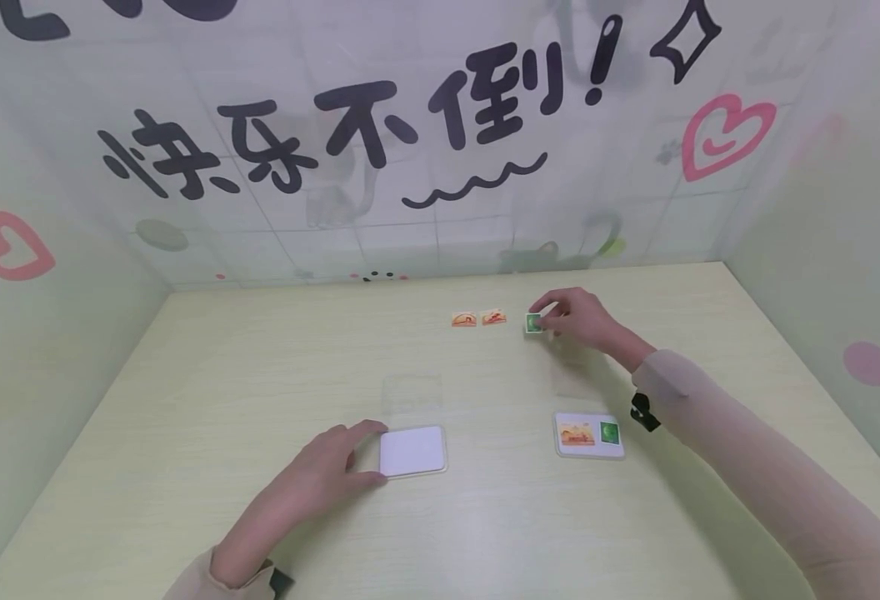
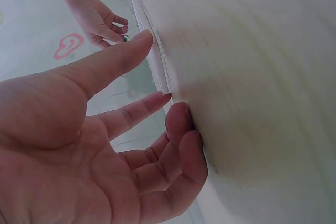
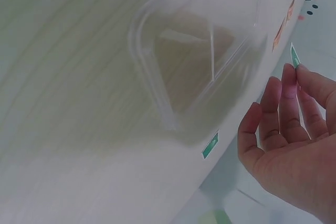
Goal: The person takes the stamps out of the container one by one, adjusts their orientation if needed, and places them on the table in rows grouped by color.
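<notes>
My right hand (image 1: 575, 317) pinches a small green stamp (image 3: 295, 55) with a white border between thumb and forefinger at the back of the table. A second green stamp (image 3: 210, 145) lies on the tabletop near that hand in the right wrist view. Left of it are two orange stamps (image 1: 464, 319). With thumb and forefinger at its left corners, my left hand (image 1: 327, 467) holds a blank white card (image 1: 412, 451) with a clear rim; its other fingers curl by the table. To the right lies a similar card (image 1: 589, 435) bearing one orange and one green stamp.
A clear plastic box (image 3: 173, 114) stands on the table below my right hand. Another clear box (image 1: 412, 393) sits just behind the blank card. White printed panels (image 1: 440, 242) enclose the table at the back and both sides.
</notes>
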A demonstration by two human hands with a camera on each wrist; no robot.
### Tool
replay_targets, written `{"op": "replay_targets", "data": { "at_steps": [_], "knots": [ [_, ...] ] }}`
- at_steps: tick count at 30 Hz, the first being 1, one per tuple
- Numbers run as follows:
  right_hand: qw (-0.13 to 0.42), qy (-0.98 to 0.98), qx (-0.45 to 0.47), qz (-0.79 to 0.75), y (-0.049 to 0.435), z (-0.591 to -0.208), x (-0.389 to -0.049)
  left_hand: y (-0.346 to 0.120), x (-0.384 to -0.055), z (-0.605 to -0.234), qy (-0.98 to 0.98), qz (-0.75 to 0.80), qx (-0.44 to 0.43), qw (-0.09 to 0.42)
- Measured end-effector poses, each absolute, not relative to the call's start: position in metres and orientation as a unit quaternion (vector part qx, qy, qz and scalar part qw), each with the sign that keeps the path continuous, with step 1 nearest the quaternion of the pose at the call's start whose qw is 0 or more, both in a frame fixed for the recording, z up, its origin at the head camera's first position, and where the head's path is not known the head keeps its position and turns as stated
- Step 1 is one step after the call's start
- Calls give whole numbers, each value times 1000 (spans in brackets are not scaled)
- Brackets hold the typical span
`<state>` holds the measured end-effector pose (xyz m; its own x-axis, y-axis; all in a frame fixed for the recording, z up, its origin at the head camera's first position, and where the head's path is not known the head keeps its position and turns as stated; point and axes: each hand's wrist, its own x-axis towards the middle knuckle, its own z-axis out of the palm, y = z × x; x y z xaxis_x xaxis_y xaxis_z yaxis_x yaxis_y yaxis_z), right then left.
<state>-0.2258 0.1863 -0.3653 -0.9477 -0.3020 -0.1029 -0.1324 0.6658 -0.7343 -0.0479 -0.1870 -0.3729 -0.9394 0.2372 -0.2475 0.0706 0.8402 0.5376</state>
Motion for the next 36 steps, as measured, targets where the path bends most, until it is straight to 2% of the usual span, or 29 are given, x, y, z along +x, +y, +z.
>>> {"op": "replay_targets", "data": {
  "at_steps": [36],
  "knots": [
    [81, 922, -104, -365, 208, -374, -238, -186, -47, -371, 949, 265, 77, 152]
  ]
}}
